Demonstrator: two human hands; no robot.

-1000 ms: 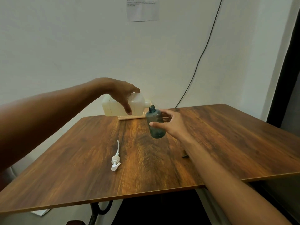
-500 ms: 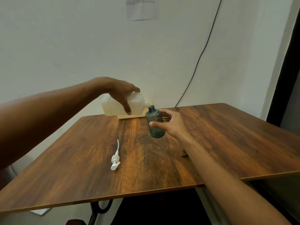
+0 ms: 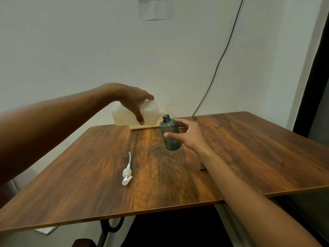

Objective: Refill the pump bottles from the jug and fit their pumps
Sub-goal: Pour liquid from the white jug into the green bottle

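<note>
My left hand [image 3: 132, 100] grips a translucent white jug [image 3: 151, 115] from above and holds it tipped on its side, spout to the right, over the far part of the wooden table [image 3: 249, 148]. The spout sits just above the open neck of a grey-blue bottle [image 3: 170, 133]. My right hand [image 3: 187, 133] holds that bottle upright, slightly tilted, a little above the table. A white pump [image 3: 127, 173] with its dip tube lies flat on the table, nearer to me and left of the bottle.
A pale woven tray [image 3: 142, 126] peeks out behind the jug at the table's far edge. A black cable [image 3: 219, 63] runs down the wall. A small dark object [image 3: 202, 169] lies beside my right forearm. A sheet of paper [image 3: 154, 8] is stuck on the wall.
The jug and bottle stay almost where they were; the jug spout has edged slightly closer to the bottle neck. The pump has not moved.
</note>
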